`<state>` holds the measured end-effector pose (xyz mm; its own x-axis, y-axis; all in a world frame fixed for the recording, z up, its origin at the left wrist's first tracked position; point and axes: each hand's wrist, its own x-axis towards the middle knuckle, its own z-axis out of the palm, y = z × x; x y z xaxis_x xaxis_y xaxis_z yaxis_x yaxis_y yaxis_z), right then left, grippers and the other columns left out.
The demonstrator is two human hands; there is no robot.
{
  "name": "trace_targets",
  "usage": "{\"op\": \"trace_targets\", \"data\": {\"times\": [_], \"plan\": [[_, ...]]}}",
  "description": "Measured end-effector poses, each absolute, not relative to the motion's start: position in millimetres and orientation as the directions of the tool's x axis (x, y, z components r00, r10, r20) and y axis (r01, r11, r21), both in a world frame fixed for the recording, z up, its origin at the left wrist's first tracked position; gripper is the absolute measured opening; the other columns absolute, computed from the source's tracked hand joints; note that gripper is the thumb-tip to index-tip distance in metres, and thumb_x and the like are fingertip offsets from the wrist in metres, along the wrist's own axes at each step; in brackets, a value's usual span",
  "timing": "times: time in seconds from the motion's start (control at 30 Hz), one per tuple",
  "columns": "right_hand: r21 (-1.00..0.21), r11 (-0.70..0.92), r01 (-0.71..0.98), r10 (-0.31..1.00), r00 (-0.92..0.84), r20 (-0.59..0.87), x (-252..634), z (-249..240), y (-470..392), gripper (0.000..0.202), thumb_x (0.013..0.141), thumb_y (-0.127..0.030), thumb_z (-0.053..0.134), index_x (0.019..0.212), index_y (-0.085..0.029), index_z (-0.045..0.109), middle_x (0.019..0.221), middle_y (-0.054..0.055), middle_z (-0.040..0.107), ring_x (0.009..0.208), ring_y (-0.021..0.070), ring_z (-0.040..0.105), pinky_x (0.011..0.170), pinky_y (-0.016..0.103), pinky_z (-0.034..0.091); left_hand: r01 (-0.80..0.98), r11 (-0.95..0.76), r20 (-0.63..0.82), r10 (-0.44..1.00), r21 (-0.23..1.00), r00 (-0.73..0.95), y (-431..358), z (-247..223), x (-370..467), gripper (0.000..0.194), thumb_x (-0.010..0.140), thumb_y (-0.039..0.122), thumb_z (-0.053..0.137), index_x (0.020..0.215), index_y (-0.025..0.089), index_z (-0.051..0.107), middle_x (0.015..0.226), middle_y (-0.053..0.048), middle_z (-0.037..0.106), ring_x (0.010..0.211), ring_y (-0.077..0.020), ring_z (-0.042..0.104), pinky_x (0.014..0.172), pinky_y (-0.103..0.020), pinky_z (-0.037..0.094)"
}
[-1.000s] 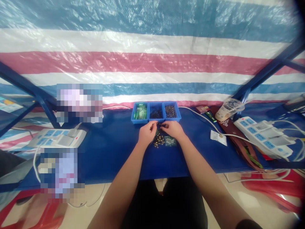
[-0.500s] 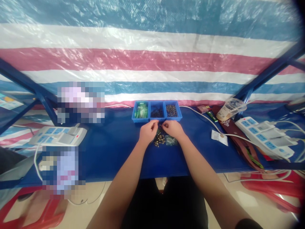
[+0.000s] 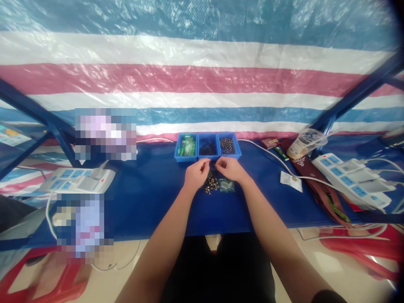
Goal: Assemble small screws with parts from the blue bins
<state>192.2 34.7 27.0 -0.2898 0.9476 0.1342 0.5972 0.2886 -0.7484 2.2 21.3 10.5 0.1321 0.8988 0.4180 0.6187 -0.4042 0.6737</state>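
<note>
My left hand (image 3: 196,173) is closed in a pinch just in front of the blue bins; anything between its fingertips is too small to name. Facing it, my right hand (image 3: 231,168) has its fingers curled together, its contents hidden. Between and below them lie brass-coloured screws (image 3: 212,183) and a clear bag of small pale pieces (image 3: 226,185). Three joined blue bins hold green packets (image 3: 187,146), small dark parts (image 3: 207,148) and small metallic parts (image 3: 227,146).
Power strips lie at the left (image 3: 77,180) and right (image 3: 352,179) of the blue table (image 3: 145,202). A plastic cup (image 3: 304,144), brown strap (image 3: 311,181), small white packet (image 3: 291,181) and white cable are on the right. Behind hangs a striped sheet (image 3: 202,80).
My right hand has shifted very slightly up, baring more of the clear bag. My left hand has stayed in place.
</note>
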Motion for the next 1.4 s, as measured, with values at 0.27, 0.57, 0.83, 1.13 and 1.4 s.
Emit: {"op": "trace_targets", "data": {"times": [0.27, 0.57, 0.83, 1.13, 1.4], "plan": [[-0.992, 0.115, 0.061, 0.957, -0.273, 0.094, 183.7, 28.7, 34.7, 0.041, 0.076, -0.038, 0.069, 0.111, -0.018, 0.060, 0.075, 0.000, 0.066, 0.056, 0.0105, 0.057, 0.056, 0.025, 0.048, 0.557, -0.480, 0.461, 0.867, 0.678, 0.187, 22.1, 6.5, 1.5, 0.031, 0.092, 0.034, 0.054, 0.118, 0.023, 0.068, 0.096, -0.004, 0.073, 0.073, -0.0123, 0.066, 0.074, -0.025, 0.054], [-0.996, 0.085, -0.039, 0.974, -0.210, 0.091, 175.1, 25.7, 33.6, 0.043, 0.075, -0.043, 0.071, 0.110, -0.018, 0.064, 0.076, 0.002, 0.070, 0.060, 0.0126, 0.062, 0.058, 0.027, 0.051, 0.544, -0.460, 0.419, 0.884, 0.702, 0.207, 21.8, 5.6, 1.6, 0.044, 0.090, 0.036, 0.057, 0.131, 0.022, 0.059, 0.082, -0.001, 0.072, 0.061, -0.0084, 0.060, 0.067, -0.021, 0.051], [-0.994, 0.059, -0.094, 0.981, -0.177, 0.075, 172.4, 22.9, 34.6, 0.038, 0.074, -0.043, 0.074, 0.097, -0.020, 0.055, 0.073, 0.002, 0.072, 0.065, 0.0152, 0.067, 0.059, 0.026, 0.050, 0.565, -0.437, 0.421, 0.891, 0.700, 0.167, 17.8, 14.3, 3.1, 0.027, 0.092, 0.037, 0.055, 0.107, 0.022, 0.071, 0.089, -0.002, 0.074, 0.071, -0.0111, 0.065, 0.073, -0.022, 0.051], [-0.998, 0.035, -0.043, 0.983, -0.179, 0.043, 176.3, 19.3, 36.8, 0.037, 0.076, -0.046, 0.073, 0.097, -0.017, 0.061, 0.077, 0.004, 0.073, 0.067, 0.0160, 0.069, 0.058, 0.024, 0.049, 0.596, -0.415, 0.417, 0.897, 0.688, 0.144, 19.1, 14.1, 1.7, 0.026, 0.093, 0.037, 0.051, 0.099, 0.021, 0.070, 0.075, 0.000, 0.069, 0.062, -0.0097, 0.059, 0.064, -0.021, 0.045], [-0.995, 0.100, 0.008, 0.987, -0.126, 0.098, 174.3, 12.6, 28.0, 0.032, 0.072, -0.043, 0.075, 0.092, -0.018, 0.071, 0.085, 0.005, 0.074, 0.071, 0.0175, 0.069, 0.072, 0.033, 0.056, 0.612, -0.424, 0.443, 0.887, 0.668, 0.131, 18.5, 4.9, -3.9, 0.024, 0.091, 0.036, 0.053, 0.099, 0.021, 0.070, 0.065, 0.002, 0.064, 0.057, -0.0090, 0.055, 0.063, -0.021, 0.044]]}}
